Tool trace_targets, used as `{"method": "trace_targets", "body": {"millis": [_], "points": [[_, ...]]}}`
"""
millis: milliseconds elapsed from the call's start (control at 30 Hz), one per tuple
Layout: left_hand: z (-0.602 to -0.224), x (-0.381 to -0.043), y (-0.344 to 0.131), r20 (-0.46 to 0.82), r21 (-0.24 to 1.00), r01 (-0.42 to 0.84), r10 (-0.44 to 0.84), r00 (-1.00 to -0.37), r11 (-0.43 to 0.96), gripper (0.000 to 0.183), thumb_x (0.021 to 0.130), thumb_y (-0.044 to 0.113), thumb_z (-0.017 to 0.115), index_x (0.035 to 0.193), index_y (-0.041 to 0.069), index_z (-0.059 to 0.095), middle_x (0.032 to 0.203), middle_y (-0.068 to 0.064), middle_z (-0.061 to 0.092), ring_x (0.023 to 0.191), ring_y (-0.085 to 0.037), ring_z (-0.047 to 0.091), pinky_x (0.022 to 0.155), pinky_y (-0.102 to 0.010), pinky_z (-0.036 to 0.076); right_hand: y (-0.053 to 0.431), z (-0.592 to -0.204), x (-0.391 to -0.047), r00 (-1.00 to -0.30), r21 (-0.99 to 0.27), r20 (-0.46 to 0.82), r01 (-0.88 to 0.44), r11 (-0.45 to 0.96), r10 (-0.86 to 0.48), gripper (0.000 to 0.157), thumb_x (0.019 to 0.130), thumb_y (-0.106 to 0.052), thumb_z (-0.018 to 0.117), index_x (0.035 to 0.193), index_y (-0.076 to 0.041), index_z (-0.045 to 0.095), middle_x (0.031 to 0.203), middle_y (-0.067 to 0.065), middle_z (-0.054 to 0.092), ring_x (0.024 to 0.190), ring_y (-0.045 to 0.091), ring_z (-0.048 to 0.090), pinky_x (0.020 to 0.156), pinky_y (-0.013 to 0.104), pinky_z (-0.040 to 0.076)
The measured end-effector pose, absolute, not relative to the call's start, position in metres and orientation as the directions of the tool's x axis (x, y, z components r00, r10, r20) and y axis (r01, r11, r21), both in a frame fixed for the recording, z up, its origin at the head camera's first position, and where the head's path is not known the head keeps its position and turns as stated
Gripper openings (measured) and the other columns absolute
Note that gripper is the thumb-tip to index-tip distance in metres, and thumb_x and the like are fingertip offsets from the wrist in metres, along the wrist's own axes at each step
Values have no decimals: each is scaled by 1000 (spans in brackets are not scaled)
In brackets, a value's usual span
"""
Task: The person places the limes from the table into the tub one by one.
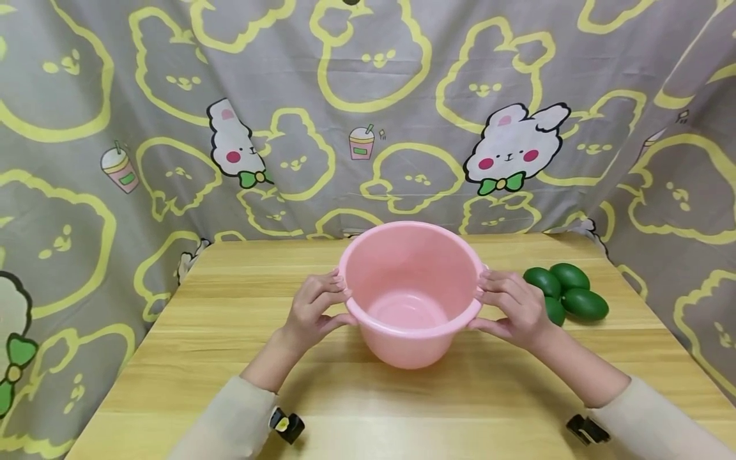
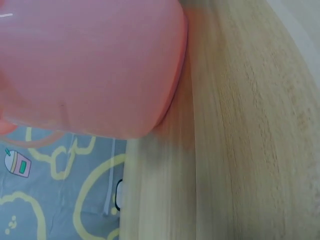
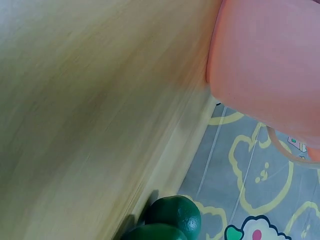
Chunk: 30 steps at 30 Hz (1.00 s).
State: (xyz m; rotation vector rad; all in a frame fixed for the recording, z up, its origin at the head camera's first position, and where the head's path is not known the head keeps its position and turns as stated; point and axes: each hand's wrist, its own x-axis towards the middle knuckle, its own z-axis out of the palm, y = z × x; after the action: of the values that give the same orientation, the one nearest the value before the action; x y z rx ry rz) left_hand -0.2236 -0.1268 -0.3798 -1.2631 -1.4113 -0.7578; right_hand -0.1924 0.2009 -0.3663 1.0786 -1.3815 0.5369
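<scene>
A deep pink plastic basin (image 1: 409, 348) stands upright over the middle of the table, its wide mouth tilted towards the head camera. On its left side, my left hand (image 1: 315, 306) grips the rim with fingers on top and thumb below. My right hand (image 1: 514, 306) holds the opposite side of the rim in the same way. Both wrist views show the basin's outer wall (image 2: 95, 65) (image 3: 270, 65) close up, its base at or very near the wood; I cannot tell if it touches. Inside, the visible floor of the basin is bare.
Several dark green oval fruits, perhaps avocados (image 1: 585, 304) (image 3: 175, 215), lie clustered on the table just beyond my right hand. The light wooden table (image 1: 230, 358) reaches back to a grey curtain (image 1: 368, 76) with yellow cartoon outlines, which also hangs along both sides.
</scene>
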Motion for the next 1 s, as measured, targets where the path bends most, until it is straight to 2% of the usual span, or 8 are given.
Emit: {"method": "trace_targets", "body": {"millis": [167,400,633,767,900,1000], "points": [[-381,-222,-123,954,-176,952,282,102,252,47,84,41,64,83,-5,67,81,-15,59,79,-32,59,85,-41,59,203,-365,-187,166,290,943,-836,465,-290,54,84,-52,63,70,1,63,69,16,63,63,33,60,59,35,58],[-381,-219,-117,957,-171,955,272,103,243,46,84,41,65,84,-5,66,82,-15,59,80,-32,59,87,-41,59,204,-361,-181,172,284,947,-840,462,-270,54,84,-50,64,68,2,63,67,18,63,61,34,59,81,28,60],[-379,-219,-117,956,-147,959,282,75,241,49,83,45,62,86,-4,68,83,-14,60,81,-32,60,86,-40,59,206,-360,-181,180,297,944,-832,468,-278,55,84,-50,64,67,2,63,66,17,63,60,34,59,80,29,60],[-379,-219,-117,956,-138,959,286,64,246,48,84,44,62,85,-3,67,84,-14,61,82,-32,60,86,-39,59,206,-358,-182,197,326,932,-821,468,-303,55,86,-50,62,66,1,63,65,17,63,59,33,60,65,34,61],[-379,-219,-116,957,-142,959,282,69,245,47,84,43,62,85,-4,67,84,-14,60,82,-32,60,85,-39,59,207,-354,-183,232,363,919,-813,455,-319,54,89,-49,59,66,1,63,64,16,63,57,32,60,46,38,53],[-379,-218,-115,958,-147,960,276,77,240,47,84,42,63,84,-4,66,84,-14,60,82,-33,59,86,-39,59,208,-352,-184,250,385,909,-811,440,-334,53,90,-47,59,66,0,64,63,16,63,56,31,60,42,40,51]]}}
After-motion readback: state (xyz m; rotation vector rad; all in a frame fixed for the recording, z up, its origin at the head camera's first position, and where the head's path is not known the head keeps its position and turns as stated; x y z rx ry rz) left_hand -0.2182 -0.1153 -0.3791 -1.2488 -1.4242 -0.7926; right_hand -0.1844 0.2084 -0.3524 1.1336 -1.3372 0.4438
